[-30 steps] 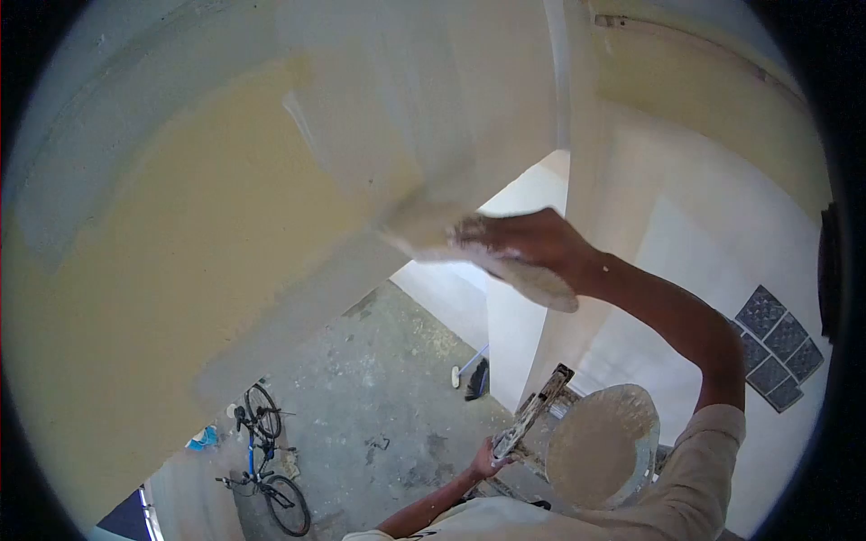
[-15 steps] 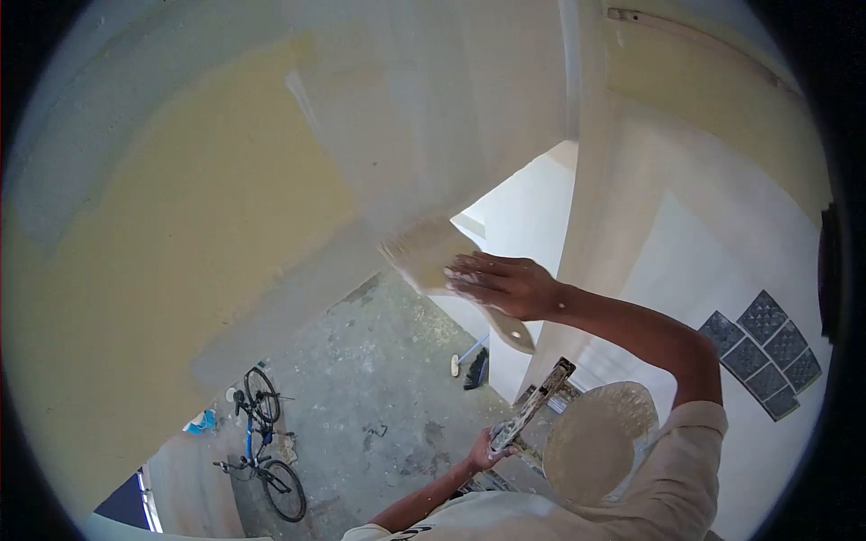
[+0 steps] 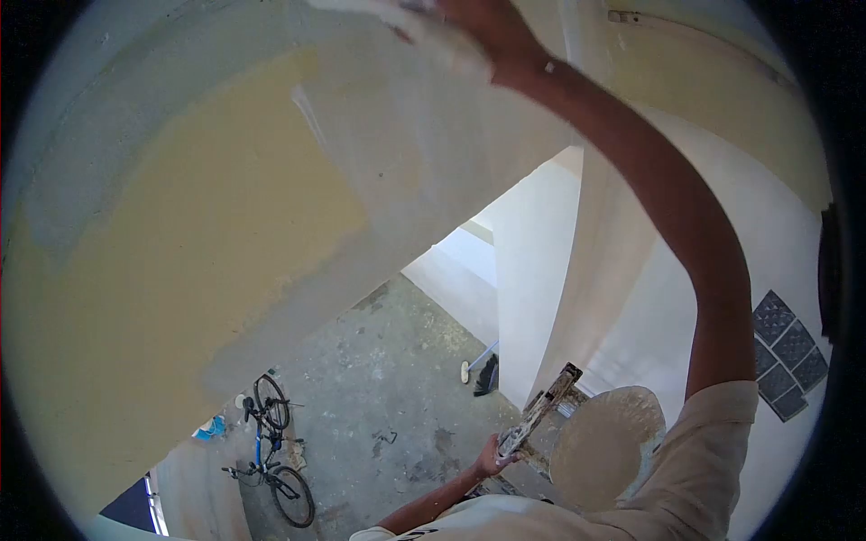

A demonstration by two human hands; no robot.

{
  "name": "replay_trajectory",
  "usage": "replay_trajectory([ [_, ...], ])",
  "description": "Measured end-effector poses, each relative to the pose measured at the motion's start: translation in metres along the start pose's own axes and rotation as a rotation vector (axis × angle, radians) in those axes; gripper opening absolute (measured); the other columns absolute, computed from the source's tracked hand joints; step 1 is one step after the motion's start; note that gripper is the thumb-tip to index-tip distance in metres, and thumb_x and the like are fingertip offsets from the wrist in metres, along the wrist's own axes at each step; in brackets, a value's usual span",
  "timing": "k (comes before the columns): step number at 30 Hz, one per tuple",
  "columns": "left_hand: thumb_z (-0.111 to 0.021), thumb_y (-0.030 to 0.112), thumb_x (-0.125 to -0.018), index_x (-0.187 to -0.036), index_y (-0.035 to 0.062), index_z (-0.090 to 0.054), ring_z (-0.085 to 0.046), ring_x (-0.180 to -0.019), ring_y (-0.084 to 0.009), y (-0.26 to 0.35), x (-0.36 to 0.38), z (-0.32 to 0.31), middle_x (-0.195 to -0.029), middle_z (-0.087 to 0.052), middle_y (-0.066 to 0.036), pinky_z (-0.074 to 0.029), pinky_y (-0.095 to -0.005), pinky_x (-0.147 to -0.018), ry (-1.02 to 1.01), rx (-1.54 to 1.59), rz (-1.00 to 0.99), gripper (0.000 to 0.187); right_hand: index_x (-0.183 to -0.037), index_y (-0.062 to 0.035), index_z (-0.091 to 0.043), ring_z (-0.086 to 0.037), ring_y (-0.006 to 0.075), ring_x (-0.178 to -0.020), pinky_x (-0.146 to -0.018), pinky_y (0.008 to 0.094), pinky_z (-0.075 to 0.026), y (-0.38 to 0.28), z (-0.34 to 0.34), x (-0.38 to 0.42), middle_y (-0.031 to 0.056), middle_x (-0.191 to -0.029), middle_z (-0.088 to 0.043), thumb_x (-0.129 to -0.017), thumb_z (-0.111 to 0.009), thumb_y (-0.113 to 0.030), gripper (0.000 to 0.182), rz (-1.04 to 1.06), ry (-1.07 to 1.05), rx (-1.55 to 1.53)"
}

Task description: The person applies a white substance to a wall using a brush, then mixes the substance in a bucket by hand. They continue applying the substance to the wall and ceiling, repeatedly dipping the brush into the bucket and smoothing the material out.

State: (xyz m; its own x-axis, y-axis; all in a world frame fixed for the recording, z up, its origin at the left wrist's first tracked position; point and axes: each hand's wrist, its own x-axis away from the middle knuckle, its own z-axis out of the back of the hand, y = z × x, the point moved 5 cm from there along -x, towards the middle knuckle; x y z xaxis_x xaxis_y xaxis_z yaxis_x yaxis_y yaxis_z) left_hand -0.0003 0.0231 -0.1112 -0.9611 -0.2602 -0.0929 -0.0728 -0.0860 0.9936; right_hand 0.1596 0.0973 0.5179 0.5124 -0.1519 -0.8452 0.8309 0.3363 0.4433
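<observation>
Fingers of the right hand [image 3: 492, 32] grip the blurred brush [image 3: 456, 47], its long axis slanting up-left; the left hand [image 3: 491, 457], farther away, clasps the ladder [image 3: 543, 408].

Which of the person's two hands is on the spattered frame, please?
The left hand, low in the view, grips the spattered frame beside the round bucket. The right hand is raised by the wall, at the top edge.

And across the middle, open air is being left between the slanting edge of the painted surface [image 3: 244, 207] and the ladder [image 3: 539, 413], above the floor [image 3: 379, 361]. Down low, the way is being blocked by ladder and bucket [image 3: 603, 444]; on the right, passage is being barred by the raised arm [image 3: 672, 194].
</observation>
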Motion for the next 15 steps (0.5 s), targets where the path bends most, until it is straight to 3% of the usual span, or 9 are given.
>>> replay_trajectory([
  [1, -0.07, 0.034, -0.071, -0.109, 0.0001, -0.052, -0.053, -0.092, -0.0197, 0.005, 0.0, -0.001, -0.098, -0.059, -0.013, -0.038, -0.0323, -0.086, -0.01, 0.068, 0.003, 0.054, -0.109, -0.0071, -0.055, -0.06, 0.0187, -0.091, -0.079, 0.0271, -0.049, 0.003, -0.012, 0.013, 0.0089, -0.106, -0.059, -0.074, -0.064, -0.008, 0.036, -0.184, -0.048, 0.119],
  [2, -0.07, 0.034, -0.071, -0.109, 0.0001, -0.052, -0.053, -0.092, -0.0197, 0.0, 0.001, -0.002, -0.098, -0.059, -0.013, -0.038, -0.0323, -0.086, -0.012, 0.072, 0.005, 0.054, -0.112, -0.009, -0.054, -0.056, 0.0237, -0.099, -0.087, 0.0323, -0.045, -0.018, -0.007, 0.025, 0.009, -0.11, -0.057, -0.079, -0.057, -0.013, 0.033, -0.037, 0.028, 0.113],
  [4, -0.07, 0.035, -0.071, -0.11, 0.0, -0.051, -0.051, -0.1, -0.021, -0.012, 0.004, 0.0, -0.107, -0.056, -0.014, -0.035, -0.0331, -0.09, 0.073, -0.044, -0.03, 0.056, -0.113, -0.01, -0.053, -0.058, 0.0225, -0.096, -0.08, 0.0328, -0.049, -0.033, -0.02, 0.066, 0.0071, -0.109, -0.057, -0.08, -0.054, -0.012, 0.033, -0.02, 0.051, -0.014],
  [6, -0.07, 0.036, -0.07, -0.111, -0.0003, -0.05, -0.049, -0.103, -0.0215, 0.0, 0.002, 0.001, -0.109, -0.055, -0.014, -0.034, -0.0337, -0.092, 0.038, 0.011, 0.027, 0.058, -0.118, -0.014, -0.049, -0.058, 0.023, -0.096, -0.076, 0.0329, -0.053, -0.068, -0.041, 0.117, 0.0074, -0.118, -0.052, -0.08, -0.052, -0.011, 0.038, -0.051, -0.185, 0.14],
  [7, -0.07, 0.036, -0.07, -0.112, -0.0005, -0.05, -0.048, -0.106, -0.022, 0.003, 0.003, 0.0, -0.111, -0.053, -0.014, -0.032, -0.0343, -0.093, 0.0, 0.066, 0.081, 0.059, -0.12, -0.0122, -0.047, -0.056, 0.0242, -0.101, -0.083, 0.0334, -0.05, -0.086, -0.051, 0.144, 0.0087, -0.12, -0.05, -0.078, -0.055, -0.011, 0.042, 0.037, -0.224, 0.145],
  [8, -0.07, 0.036, -0.07, -0.112, -0.0005, -0.05, -0.048, -0.106, -0.022, -0.001, 0.005, 0.001, -0.111, -0.053, -0.014, -0.032, -0.0343, -0.093, -0.005, 0.069, 0.085, 0.059, -0.118, -0.0083, -0.048, -0.052, 0.0226, -0.106, -0.087, 0.0325, -0.048, -0.108, -0.056, 0.168, 0.0087, -0.12, -0.049, -0.076, -0.057, -0.012, 0.043, 0.084, -0.303, 0.129],
  [9, -0.07, 0.036, -0.07, -0.114, -0.0005, -0.048, -0.047, -0.107, -0.0228, -0.008, 0.005, 0.003, -0.112, -0.053, -0.014, -0.031, -0.0347, -0.094, -0.035, -0.049, 0.103, 0.061, -0.117, -0.0123, -0.05, -0.051, 0.0186, -0.109, -0.085, 0.0296, -0.049, -0.126, -0.058, 0.184, 0.0065, -0.12, -0.051, -0.077, -0.057, -0.013, 0.041, 0.092, -0.403, 0.121],
  [13, -0.07, 0.037, -0.07, -0.119, 0.0003, -0.043, -0.047, -0.107, -0.0248, -0.032, 0.003, 0.002, -0.111, -0.053, -0.014, -0.031, -0.0351, -0.094, -0.03, -0.143, 0.063, 0.067, -0.113, -0.0099, -0.053, -0.051, 0.018, -0.109, -0.086, 0.0305, -0.048, -0.147, -0.053, 0.21, 0.0069, -0.115, -0.054, -0.08, -0.056, -0.02, 0.035, -0.12, -0.618, -0.16],
  [15, -0.07, 0.037, -0.07, -0.119, 0.0005, -0.043, -0.047, -0.105, -0.025, -0.016, -0.001, 0.004, -0.111, -0.053, -0.014, -0.032, -0.0356, -0.093, -0.048, -0.232, 0.023, 0.067, -0.116, -0.0095, -0.053, -0.052, 0.0187, -0.107, -0.087, 0.0309, -0.047, -0.112, -0.039, 0.191, 0.0073, -0.115, -0.055, -0.086, -0.052, -0.023, 0.033, -0.474, -0.633, -0.65],
])
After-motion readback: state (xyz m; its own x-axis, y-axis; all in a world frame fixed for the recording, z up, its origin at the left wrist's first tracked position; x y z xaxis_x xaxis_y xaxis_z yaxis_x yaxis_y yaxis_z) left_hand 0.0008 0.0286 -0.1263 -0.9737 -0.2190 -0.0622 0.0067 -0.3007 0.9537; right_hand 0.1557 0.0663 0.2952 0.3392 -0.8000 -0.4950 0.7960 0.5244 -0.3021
